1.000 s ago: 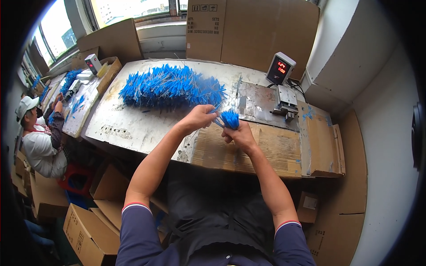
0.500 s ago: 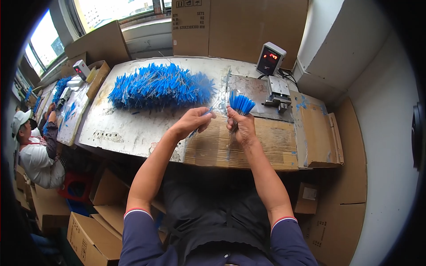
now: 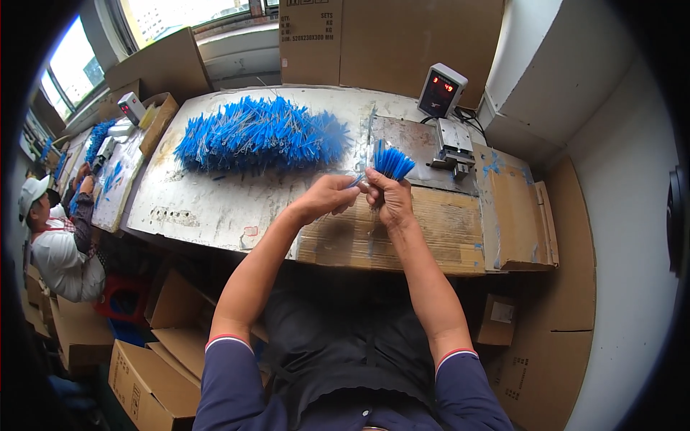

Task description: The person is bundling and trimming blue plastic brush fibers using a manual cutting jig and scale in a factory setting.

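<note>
Head view: right hand [image 3: 392, 197] gripped a gathered bunch of blue sticks [image 3: 394, 164]; left hand [image 3: 330, 196] pinched a few strays [image 3: 356, 180]. Big pile [image 3: 259, 136], 10 o'clock from hands, lay unbunched.

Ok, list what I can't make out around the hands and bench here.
Head view, all of these:
Lower ends of the blue-tipped bundle: mostly hidden by the right hand gripping it.
Exact number of pieces in the left hand: covered by its fingers.
Inside of the blue pile: buried under the outer pieces.
What the co-worker handles: too small.
Bottom of the open cardboard box: cut off by the lower edge.
</note>
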The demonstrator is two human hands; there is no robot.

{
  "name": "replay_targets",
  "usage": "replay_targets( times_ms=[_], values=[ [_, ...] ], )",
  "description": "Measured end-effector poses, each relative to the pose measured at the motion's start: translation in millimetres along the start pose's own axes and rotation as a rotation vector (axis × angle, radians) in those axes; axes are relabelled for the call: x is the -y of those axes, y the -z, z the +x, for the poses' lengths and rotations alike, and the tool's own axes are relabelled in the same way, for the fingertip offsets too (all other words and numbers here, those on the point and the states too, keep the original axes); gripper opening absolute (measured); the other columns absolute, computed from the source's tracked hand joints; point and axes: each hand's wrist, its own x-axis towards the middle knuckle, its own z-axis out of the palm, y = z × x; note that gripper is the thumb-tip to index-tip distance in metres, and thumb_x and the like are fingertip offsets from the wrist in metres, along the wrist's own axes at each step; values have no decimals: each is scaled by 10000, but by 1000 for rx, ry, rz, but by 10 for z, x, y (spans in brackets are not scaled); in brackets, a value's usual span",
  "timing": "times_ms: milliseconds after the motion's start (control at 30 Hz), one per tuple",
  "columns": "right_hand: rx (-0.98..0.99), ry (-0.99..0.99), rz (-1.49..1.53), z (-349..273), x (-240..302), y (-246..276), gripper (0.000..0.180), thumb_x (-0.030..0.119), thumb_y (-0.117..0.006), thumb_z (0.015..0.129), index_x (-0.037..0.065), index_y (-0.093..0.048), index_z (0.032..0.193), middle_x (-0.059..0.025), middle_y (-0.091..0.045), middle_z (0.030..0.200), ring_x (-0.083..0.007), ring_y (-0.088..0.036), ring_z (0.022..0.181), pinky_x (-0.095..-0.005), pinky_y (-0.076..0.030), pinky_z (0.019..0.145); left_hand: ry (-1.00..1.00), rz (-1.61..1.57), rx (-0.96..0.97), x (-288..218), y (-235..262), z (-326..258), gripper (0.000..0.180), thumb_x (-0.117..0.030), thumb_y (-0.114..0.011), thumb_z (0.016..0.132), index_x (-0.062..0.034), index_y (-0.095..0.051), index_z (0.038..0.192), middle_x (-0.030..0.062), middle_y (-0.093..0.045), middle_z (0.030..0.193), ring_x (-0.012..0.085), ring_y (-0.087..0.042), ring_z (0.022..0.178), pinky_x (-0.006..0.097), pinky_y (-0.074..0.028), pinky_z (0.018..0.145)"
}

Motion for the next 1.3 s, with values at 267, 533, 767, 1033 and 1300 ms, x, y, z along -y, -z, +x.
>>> replay_targets(
  times_ms=[267,533,767,1033,1300],
  values=[
    [-183,174,146,91,65,95,133,-4,-797,817,3,-676,872,-67,-647,708,-143,-563,504,-293,-453,436,18,101,-138,-69,-104,9,259,-202,-578,1031,-35,-664,1210,-55,-554,760,23,-442,601,201,-358,521],
    [-276,211,280,186,229,260,121,16,-782,847,15,-668,888,-76,-650,743,-148,-573,544,-299,-461,469,-51,99,-181,-13,-108,-27,246,-234,-549,1056,-59,-655,1193,-59,-561,763,12,-426,628,187,-341,556],
    [-336,273,377,265,307,471,113,70,-759,887,42,-654,917,-63,-651,812,-148,-570,583,-307,-466,497,35,-260,-349,176,-72,-22,192,-257,-526,1073,-74,-583,1093,-37,-575,758,27,-432,545,185,-307,449],
    [-354,234,440,191,76,357,114,81,-749,899,41,-656,952,-68,-666,845,-138,-565,590,-306,-469,507,-167,-519,-536,297,-421,239,220,-238,-463,1092,-19,-480,1106,171,-695,1102,123,-637,646,238,-517,511],
    [-379,203,404,62,-235,199,126,86,-759,897,31,-662,954,-70,-669,849,-129,-568,581,-293,-468,498,-397,-805,-762,312,-606,470,228,-213,-473,1086,-39,-385,1204,212,-639,1215,193,-686,705,270,-571,549]
  ],
)
